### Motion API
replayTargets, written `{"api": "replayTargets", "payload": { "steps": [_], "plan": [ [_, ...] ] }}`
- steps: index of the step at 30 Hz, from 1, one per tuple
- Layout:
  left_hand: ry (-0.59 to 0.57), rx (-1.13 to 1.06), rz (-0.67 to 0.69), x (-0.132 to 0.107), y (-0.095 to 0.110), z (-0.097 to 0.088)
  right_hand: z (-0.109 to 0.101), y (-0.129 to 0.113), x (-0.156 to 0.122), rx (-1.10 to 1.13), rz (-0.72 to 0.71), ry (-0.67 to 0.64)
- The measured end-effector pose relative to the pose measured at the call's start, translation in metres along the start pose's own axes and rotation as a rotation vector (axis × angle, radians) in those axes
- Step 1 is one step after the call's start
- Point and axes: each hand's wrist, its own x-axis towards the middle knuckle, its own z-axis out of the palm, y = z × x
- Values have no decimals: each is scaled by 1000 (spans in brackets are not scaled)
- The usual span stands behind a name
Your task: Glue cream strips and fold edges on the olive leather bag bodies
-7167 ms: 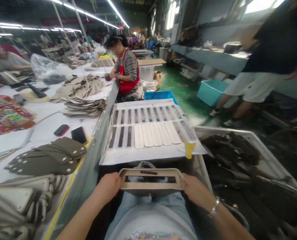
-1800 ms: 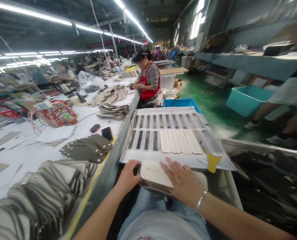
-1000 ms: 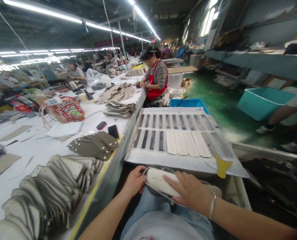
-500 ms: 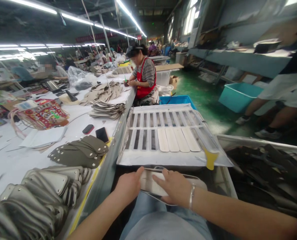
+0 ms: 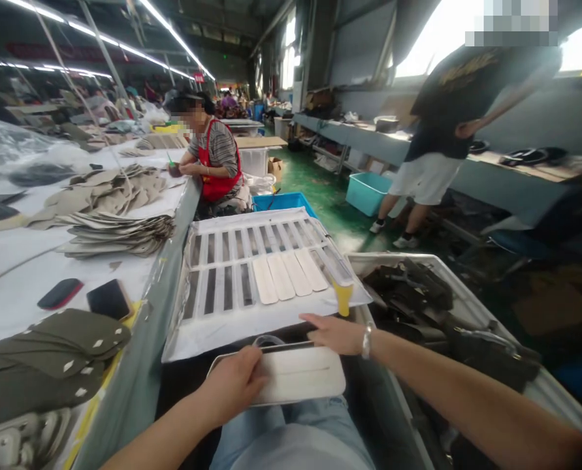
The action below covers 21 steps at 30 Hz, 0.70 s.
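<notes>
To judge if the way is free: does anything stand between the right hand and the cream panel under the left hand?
Nothing visible does. The right hand is at the far edge of the cream panel; whether they touch, I cannot tell. The left hand covers only the panel's left part.

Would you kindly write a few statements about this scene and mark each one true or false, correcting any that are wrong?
1. The left hand touches one end of a pale panel. True.
2. The right wrist is bare. False: the right hand has a silver bracelet at its wrist.
3. Four pale strips lie side by side on the white rack. True.
4. The apron on the person ahead is blue. False: the apron is red.
5. A turquoise tub stands on the green floor. True.
</notes>
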Motion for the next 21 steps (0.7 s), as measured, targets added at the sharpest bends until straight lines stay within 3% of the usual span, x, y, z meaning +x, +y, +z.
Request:
{"api": "replayTargets", "payload": {
  "steps": [2, 5, 7, 9, 15, 21],
  "plan": [
    [-37, 103, 83, 6, 4, 0, -6, 28, -13, 169, 165, -92],
    [-117, 231, 362, 17, 14, -2, 8, 59, -22, 414, 389, -187],
    [-177, 244, 560, 23, 19, -5, 24, 68, -20, 404, 398, -109],
    [-219, 208, 666, 30, 22, -7, 36, 69, -17, 346, 334, -23],
    [-322, 84, 638, 47, 21, -1, 37, 70, -20, 443, 127, 70],
    [-347, -75, 569, 50, 26, -3, 32, 70, -27, 520, 77, 82]
  ]
}}
